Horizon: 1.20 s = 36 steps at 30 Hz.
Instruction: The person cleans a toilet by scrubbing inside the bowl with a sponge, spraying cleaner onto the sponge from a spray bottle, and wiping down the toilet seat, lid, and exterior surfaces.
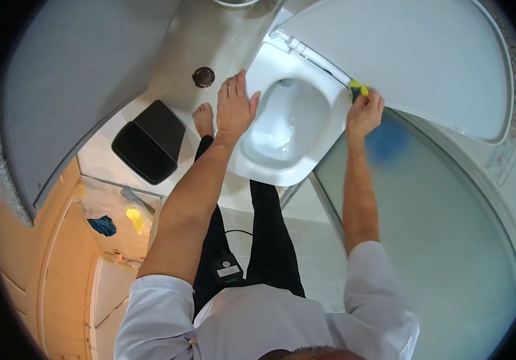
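The white toilet bowl [252, 63] is in front of me, with a little water at its bottom. Its white lid [414, 60] extends to the upper right, beyond the hinge bar [324, 63]. My left hand [235, 107] lies flat on the left side of the rim, fingers stretched out and thumb apart, holding nothing. At the right end of the hinge bar, my right hand [364, 114] pinches a yellow and dark green sponge [360, 89]. The sponge touches the edge there, and part of it is hidden by my fingers.
A black bin [147, 144] stands on the floor at left, near a round floor drain [203, 77]. Frosted glass [438, 228] curves along the right, with a blurred blue shape [387, 141] behind it. Beyond the doorway lie a yellow cloth [135, 220] and a dark blue cloth [102, 225].
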Available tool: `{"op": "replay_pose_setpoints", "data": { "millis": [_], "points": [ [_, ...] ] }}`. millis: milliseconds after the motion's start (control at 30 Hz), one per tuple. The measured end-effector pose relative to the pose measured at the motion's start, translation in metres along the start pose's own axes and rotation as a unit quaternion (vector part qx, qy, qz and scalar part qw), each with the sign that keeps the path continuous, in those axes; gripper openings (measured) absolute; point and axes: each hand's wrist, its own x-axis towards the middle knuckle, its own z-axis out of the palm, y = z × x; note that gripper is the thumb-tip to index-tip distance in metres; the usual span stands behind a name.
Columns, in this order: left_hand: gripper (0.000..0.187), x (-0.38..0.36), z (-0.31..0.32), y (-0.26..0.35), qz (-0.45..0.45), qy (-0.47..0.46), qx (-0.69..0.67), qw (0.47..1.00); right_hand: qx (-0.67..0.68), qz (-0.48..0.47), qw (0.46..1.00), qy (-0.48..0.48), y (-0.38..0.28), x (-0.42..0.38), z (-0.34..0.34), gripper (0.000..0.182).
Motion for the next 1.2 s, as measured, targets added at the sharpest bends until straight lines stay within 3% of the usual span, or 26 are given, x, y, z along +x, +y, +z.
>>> {"op": "replay_pose_setpoints", "data": {
  "millis": [33, 67, 100, 133, 167, 200, 233, 267, 333, 367, 400, 467, 500, 567, 600, 667, 733, 833, 933, 1033, 1100, 1167, 1200],
  "points": [
    [0.070, 0.001, -0.009, 0.005, -0.017, -0.020, -0.003, 1.000, 0.071, 0.041, 0.993, 0.080, -0.008, -0.004, 0.006, 0.017],
    [0.070, 0.006, -0.014, 0.005, -0.030, -0.037, -0.002, 0.999, 0.147, 0.063, 0.983, 0.090, -0.050, 0.000, 0.008, 0.016],
    [0.068, 0.003, -0.005, -0.001, -0.028, -0.036, 0.030, 0.999, 0.262, 0.023, 0.957, 0.124, -0.081, 0.002, 0.031, 0.012],
    [0.068, 0.004, 0.000, -0.008, -0.020, -0.038, 0.032, 0.999, 0.229, -0.091, 0.958, 0.147, -0.110, 0.009, 0.042, 0.010],
    [0.068, 0.004, 0.005, -0.012, -0.005, -0.023, 0.025, 0.999, 0.291, -0.121, 0.940, 0.131, -0.141, 0.011, 0.052, 0.012],
    [0.068, 0.004, 0.009, -0.013, 0.009, -0.008, 0.016, 1.000, 0.308, -0.113, 0.945, 0.016, -0.171, 0.014, 0.038, 0.013],
    [0.068, 0.005, 0.005, -0.010, 0.004, -0.010, -0.016, 1.000, 0.310, -0.140, 0.940, 0.011, -0.177, 0.022, 0.031, 0.014],
    [0.068, 0.003, 0.006, -0.010, 0.010, -0.012, -0.018, 1.000, 0.307, -0.136, 0.942, 0.015, -0.163, 0.025, 0.024, 0.014],
    [0.067, 0.002, 0.008, -0.011, -0.010, -0.011, -0.004, 1.000, 0.324, -0.093, 0.926, 0.172, -0.120, 0.037, -0.006, 0.011],
    [0.067, 0.001, 0.008, -0.012, -0.016, -0.009, -0.003, 1.000, 0.263, -0.066, 0.946, 0.175, -0.101, 0.041, -0.048, 0.011],
    [0.067, 0.002, 0.010, -0.013, -0.018, -0.003, -0.010, 1.000, 0.327, 0.016, 0.918, 0.225, -0.075, 0.048, -0.068, 0.013],
    [0.067, 0.000, 0.011, -0.014, -0.012, 0.001, -0.001, 1.000, 0.275, 0.004, 0.891, 0.362, -0.059, 0.080, -0.124, 0.016],
    [0.067, -0.001, 0.015, -0.018, -0.010, 0.001, -0.006, 1.000, 0.268, 0.005, 0.890, 0.369, -0.058, 0.095, -0.143, 0.016],
    [0.067, 0.001, 0.013, -0.017, 0.004, 0.007, -0.003, 1.000, 0.065, -0.117, 0.885, 0.445, -0.058, 0.120, -0.163, 0.024],
    [0.067, 0.000, 0.013, -0.017, 0.005, 0.011, 0.004, 1.000, 0.064, -0.116, 0.884, 0.449, -0.055, 0.119, -0.154, 0.024],
    [0.067, -0.003, 0.013, -0.020, 0.005, 0.014, 0.005, 1.000, 0.047, -0.221, 0.877, 0.425, -0.040, 0.096, -0.119, 0.043],
    [0.066, -0.001, 0.013, -0.020, 0.012, 0.017, 0.002, 1.000, 0.030, -0.230, 0.938, 0.259, 0.001, 0.050, -0.078, 0.054],
    [0.063, -0.001, 0.010, -0.019, 0.014, 0.023, -0.001, 1.000, 0.015, -0.239, 0.949, 0.203, 0.044, 0.044, -0.076, 0.055],
    [0.061, 0.000, 0.008, -0.019, 0.050, 0.051, 0.007, 0.997, -0.060, -0.219, 0.891, 0.393, 0.013, 0.095, -0.125, 0.055],
    [0.063, -0.001, 0.008, -0.018, 0.029, 0.032, 0.028, 0.999, -0.058, -0.217, 0.874, 0.432, 0.023, 0.090, -0.102, 0.050],
    [0.063, 0.003, 0.012, -0.019, 0.018, 0.032, 0.021, 0.999, 0.027, -0.200, 0.932, 0.300, 0.048, 0.038, -0.047, 0.043],
    [0.066, -0.001, 0.016, -0.025, 0.032, 0.052, 0.029, 0.998, -0.001, -0.136, 0.982, 0.135, 0.059, -0.009, -0.006, 0.034],
    [0.066, -0.001, 0.016, -0.026, 0.030, 0.048, 0.034, 0.998, 0.009, -0.111, 0.987, 0.113, 0.050, -0.017, 0.005, 0.031]
  ]
}}
